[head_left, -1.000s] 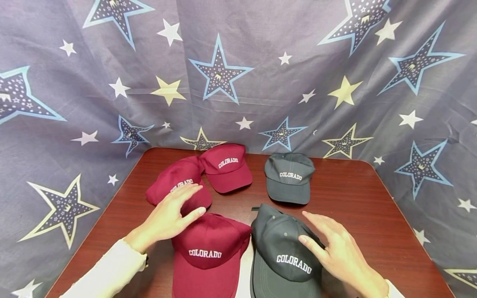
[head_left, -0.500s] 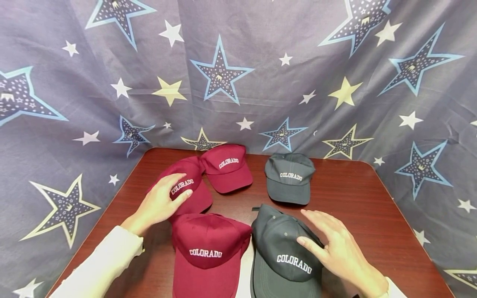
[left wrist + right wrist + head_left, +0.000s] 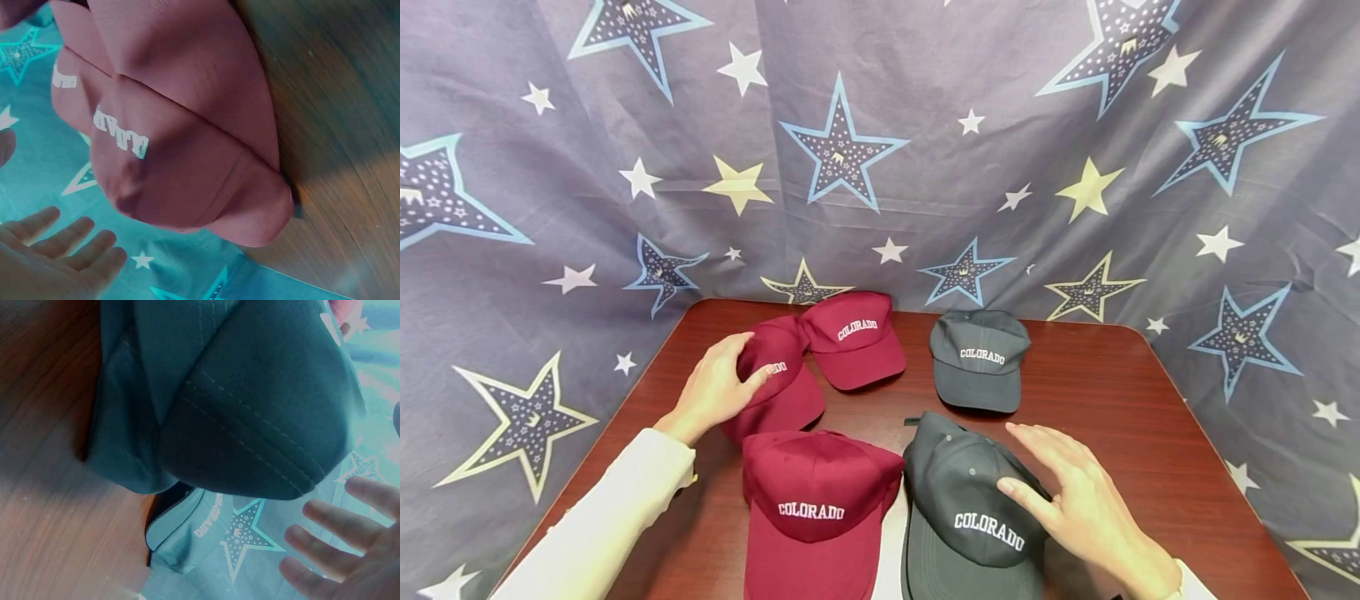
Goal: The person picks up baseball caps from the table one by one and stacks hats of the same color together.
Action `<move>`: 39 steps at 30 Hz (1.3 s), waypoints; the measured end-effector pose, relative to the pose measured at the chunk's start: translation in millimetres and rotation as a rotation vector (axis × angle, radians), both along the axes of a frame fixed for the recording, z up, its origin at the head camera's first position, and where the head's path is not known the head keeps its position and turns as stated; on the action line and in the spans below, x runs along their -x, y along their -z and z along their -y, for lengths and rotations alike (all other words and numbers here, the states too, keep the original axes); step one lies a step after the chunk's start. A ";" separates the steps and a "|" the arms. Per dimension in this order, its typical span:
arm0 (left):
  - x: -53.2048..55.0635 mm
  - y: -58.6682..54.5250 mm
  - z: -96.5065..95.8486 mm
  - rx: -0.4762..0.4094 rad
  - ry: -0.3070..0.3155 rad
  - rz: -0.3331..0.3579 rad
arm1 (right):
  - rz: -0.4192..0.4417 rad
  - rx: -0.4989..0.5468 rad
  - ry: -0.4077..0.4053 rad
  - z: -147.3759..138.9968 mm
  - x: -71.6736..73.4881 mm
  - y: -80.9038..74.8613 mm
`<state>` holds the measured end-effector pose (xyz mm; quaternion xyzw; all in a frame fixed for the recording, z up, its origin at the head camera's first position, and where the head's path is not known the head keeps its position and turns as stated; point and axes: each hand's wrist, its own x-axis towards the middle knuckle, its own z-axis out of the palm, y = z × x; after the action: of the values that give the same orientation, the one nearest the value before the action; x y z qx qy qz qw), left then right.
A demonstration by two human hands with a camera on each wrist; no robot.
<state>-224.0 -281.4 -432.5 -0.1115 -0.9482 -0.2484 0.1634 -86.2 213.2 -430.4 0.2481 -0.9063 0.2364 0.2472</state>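
Note:
My left hand (image 3: 711, 392) hovers by the left side of a maroon cap (image 3: 786, 396) lettered COLORADO; the hand hides part of its lettering. In the left wrist view the fingers (image 3: 81, 247) are spread and apart from the cap. Beside the front dark grey cap (image 3: 977, 492), also lettered COLORADO, is my right hand (image 3: 1078, 504). Its fingers (image 3: 331, 550) are extended and separate from the fabric in the right wrist view. A front maroon cap (image 3: 820, 483) sits left of that grey cap, brim toward me.
Farther back on the brown wooden table (image 3: 1112, 400) sit another maroon cap (image 3: 853, 342) and a smaller-looking dark grey cap (image 3: 981, 362). Something white (image 3: 891, 542) shows between the two front caps. A star-patterned cloth (image 3: 880, 167) hangs behind the table and along its sides.
My left hand has moved left and back, from above the gap between two maroon caps to the rear-left cap's side. The right hand stays nearly still.

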 end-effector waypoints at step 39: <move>36.0 29.8 25.3 -0.087 -0.153 0.198 | -0.001 -0.011 0.001 -1.5 1.0 3.0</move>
<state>-260.0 -306.7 -462.3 -0.0065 -0.9538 -0.2860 0.0921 -87.3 214.7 -433.4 0.2489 -0.9077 0.2312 0.2464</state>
